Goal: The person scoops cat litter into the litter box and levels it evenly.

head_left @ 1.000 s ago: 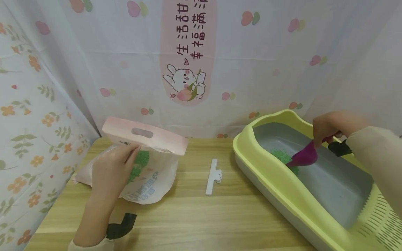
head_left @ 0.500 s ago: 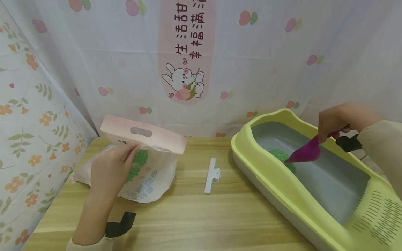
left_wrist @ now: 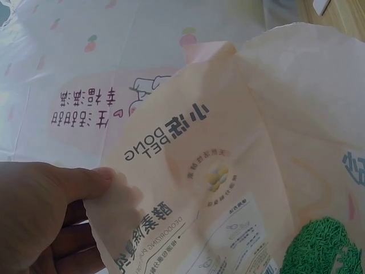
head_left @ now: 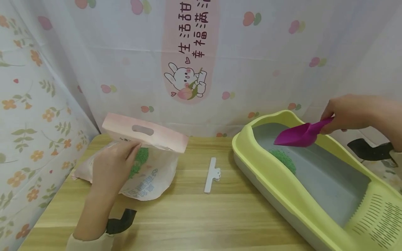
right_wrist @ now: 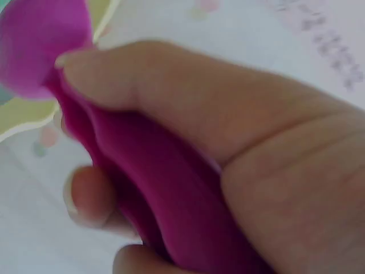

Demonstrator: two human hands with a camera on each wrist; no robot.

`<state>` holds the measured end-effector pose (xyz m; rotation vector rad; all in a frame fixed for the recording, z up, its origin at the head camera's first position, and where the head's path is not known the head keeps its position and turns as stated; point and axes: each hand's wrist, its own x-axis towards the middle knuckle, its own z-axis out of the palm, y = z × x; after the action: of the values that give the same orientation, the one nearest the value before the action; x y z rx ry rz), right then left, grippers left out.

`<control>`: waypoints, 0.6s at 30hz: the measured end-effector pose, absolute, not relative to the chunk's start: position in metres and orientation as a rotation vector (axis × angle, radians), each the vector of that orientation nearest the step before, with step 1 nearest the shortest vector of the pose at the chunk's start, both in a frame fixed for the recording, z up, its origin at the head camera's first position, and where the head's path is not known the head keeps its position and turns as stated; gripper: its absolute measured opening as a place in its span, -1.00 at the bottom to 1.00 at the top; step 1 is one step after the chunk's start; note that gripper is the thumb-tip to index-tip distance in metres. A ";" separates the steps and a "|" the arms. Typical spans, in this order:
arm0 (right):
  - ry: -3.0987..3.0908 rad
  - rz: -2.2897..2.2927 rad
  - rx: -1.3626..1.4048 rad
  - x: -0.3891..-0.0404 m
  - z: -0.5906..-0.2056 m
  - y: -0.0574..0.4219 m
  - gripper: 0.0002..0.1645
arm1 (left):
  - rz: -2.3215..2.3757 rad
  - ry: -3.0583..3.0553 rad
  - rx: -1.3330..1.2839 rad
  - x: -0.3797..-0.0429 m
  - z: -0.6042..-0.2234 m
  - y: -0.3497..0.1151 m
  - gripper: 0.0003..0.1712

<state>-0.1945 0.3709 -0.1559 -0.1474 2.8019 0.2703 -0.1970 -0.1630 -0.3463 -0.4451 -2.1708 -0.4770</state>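
Observation:
My right hand (head_left: 355, 113) grips the handle of a magenta scoop (head_left: 296, 135), thumb lying along the handle in the right wrist view (right_wrist: 154, 165). The scoop is raised over the far part of a litter box (head_left: 267, 179) with a yellow rim and grey basin. Below it, a small heap of green pellets (head_left: 284, 160) lies on the basin floor. At the left, my left hand (head_left: 111, 165) pinches the top edge of a pale pink litter bag (head_left: 147, 181), holding its mouth open. Green pellets (left_wrist: 322, 248) show inside the bag, which lies on the table.
A white bag clip (head_left: 212, 175) lies on the wooden table (head_left: 201, 216) between bag and litter box. A printed curtain (head_left: 125, 69) hangs behind the table and along the left. The litter box has a slotted yellow step (head_left: 377, 212) at its near right end.
My right hand has lifted the scoop up from the green heap and turned it more level, its tip now clear above the pellets. The left hand keeps its hold on the bag.

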 end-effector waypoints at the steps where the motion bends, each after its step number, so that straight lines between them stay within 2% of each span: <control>1: 2.821 0.262 -0.152 -0.191 -0.156 0.367 -0.70 | -0.477 -2.172 -0.443 -0.197 -0.346 -0.163 -0.84; 9: 3.027 0.287 -0.224 -0.164 -0.165 0.350 -0.63 | -0.485 -2.193 -0.439 -0.196 -0.344 -0.162 -0.87; 18: 3.171 0.249 -0.304 -0.139 -0.177 0.343 -0.68 | -0.502 -2.197 -0.436 -0.195 -0.343 -0.161 -0.87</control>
<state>-0.1388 0.3434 -0.1774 -0.3042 3.1711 0.2489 -0.1950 -0.1612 -0.3432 -0.4358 -2.1970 -0.5019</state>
